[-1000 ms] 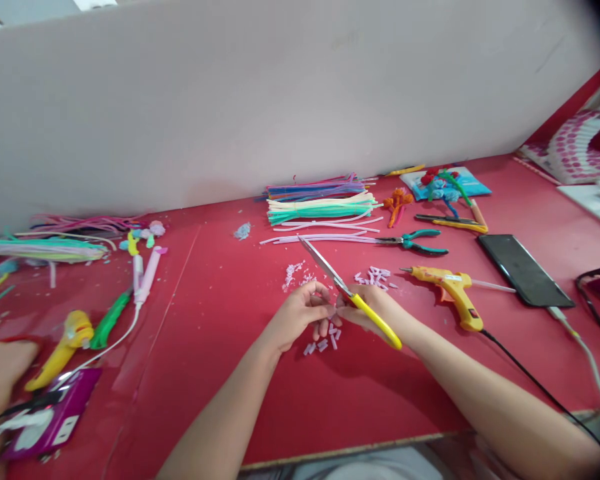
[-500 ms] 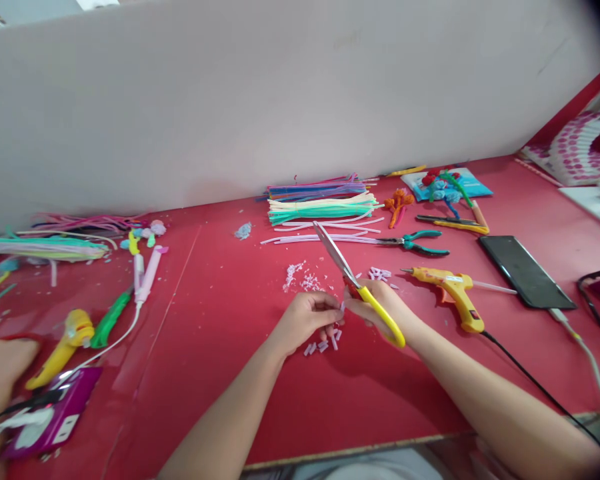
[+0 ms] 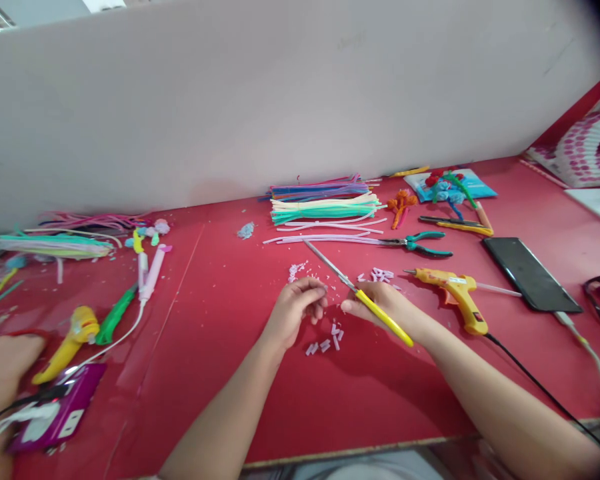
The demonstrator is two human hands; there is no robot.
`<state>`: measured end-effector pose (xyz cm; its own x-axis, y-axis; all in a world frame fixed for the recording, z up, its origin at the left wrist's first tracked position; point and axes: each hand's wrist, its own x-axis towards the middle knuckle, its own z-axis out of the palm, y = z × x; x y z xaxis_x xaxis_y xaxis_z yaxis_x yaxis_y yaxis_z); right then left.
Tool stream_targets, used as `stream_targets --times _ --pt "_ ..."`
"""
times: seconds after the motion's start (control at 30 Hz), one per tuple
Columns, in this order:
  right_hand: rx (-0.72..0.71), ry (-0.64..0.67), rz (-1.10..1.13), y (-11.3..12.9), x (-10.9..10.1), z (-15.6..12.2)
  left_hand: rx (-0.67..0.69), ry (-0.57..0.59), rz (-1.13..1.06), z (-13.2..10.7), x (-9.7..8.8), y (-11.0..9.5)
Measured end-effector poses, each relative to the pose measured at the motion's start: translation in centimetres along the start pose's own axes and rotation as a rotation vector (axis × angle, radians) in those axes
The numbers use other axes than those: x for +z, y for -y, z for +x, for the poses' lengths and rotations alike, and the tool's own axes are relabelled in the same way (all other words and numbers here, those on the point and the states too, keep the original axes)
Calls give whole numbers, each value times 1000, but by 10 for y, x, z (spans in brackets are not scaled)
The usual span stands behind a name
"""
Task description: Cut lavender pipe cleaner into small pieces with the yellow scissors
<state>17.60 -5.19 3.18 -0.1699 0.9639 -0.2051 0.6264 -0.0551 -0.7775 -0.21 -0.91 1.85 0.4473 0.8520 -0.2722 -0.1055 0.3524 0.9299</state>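
Observation:
My right hand [image 3: 385, 301] is closed on a pair of scissors [image 3: 377, 310] with yellow handles. Their blades point up and to the left, close together. Across a small gap, my left hand [image 3: 303, 303] hovers with fingers loosely curled and slightly apart; nothing shows in them. Short lilac pipe-cleaner pieces [image 3: 325, 345] lie on the red table [image 3: 220, 347] just below the hands. Another small heap of lilac pieces [image 3: 381, 275] sits behind my right hand. Lilac fluff clippings [image 3: 296, 272] are scattered behind my left hand.
Pipe-cleaner bundles [image 3: 325, 210] lie near the wall, with long lilac pipe cleaners [image 3: 325, 239] and teal pliers [image 3: 420, 244] before them. To the right are a yellow glue gun [image 3: 457, 290] and a phone [image 3: 530, 273]. Another person's arm [image 3: 5, 373] rests at left beside a purple power strip [image 3: 63, 413].
My hands have moved apart; the left drew back to the left and up from the small lilac piece. The scissors in my right hand have tipped lower.

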Motion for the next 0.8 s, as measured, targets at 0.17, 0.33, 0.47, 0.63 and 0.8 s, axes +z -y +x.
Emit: stream_targets --times 0.17,0.33,0.47,0.63,0.8 --pt "-43 72 -190 -1 -1 -7 63 -88 -28 2 -10 -6" --pt "-36 114 -182 -3 0 -7 55 -113 -10 1 -9 -8" --pt "-26 119 -163 -5 0 -5 71 -140 -9 2 -10 -8" --pt "-34 144 -167 -5 -1 -5 85 -138 1 2 -13 -8" --pt "-16 161 -167 -6 -1 -4 85 -151 16 2 -14 -7"
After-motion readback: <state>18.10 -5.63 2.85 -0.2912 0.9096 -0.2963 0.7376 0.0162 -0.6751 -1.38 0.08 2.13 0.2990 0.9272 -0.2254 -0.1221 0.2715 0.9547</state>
